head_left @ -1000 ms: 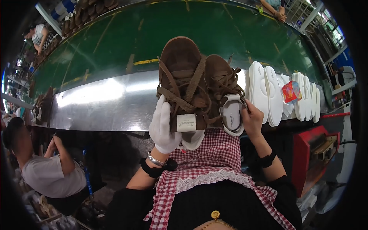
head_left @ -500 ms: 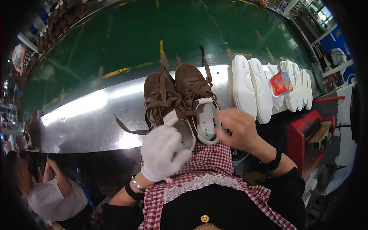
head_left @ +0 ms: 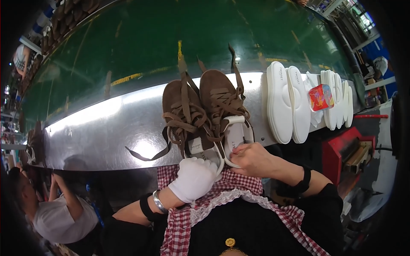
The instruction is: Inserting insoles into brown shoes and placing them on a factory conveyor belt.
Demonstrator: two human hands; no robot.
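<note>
Two brown suede lace-up shoes stand side by side at the bench edge in front of me, toes pointing away, with loose brown laces and pale linings. My left hand [head_left: 195,178], in a white glove, is closed at the heel of the left shoe [head_left: 174,97]; its fingertips are partly hidden inside the opening. My bare right hand [head_left: 253,160] pinches the heel rim of the right shoe [head_left: 213,83], thumb and fingers together beside the pale insole [head_left: 235,137]. One lace trails to the left over the metal.
White insoles [head_left: 279,106] lie in pairs and stacks to the right, with a red patterned packet [head_left: 321,97] among them. Beyond the metal ledge [head_left: 98,136] runs a green belt [head_left: 141,47]. A red machine [head_left: 337,149] stands at lower right; a person [head_left: 64,213] sits at left.
My left hand has closed at the left shoe's heel. My right hand has dropped from above the right shoe's opening to its heel rim and pinched it. The view has shifted slightly.
</note>
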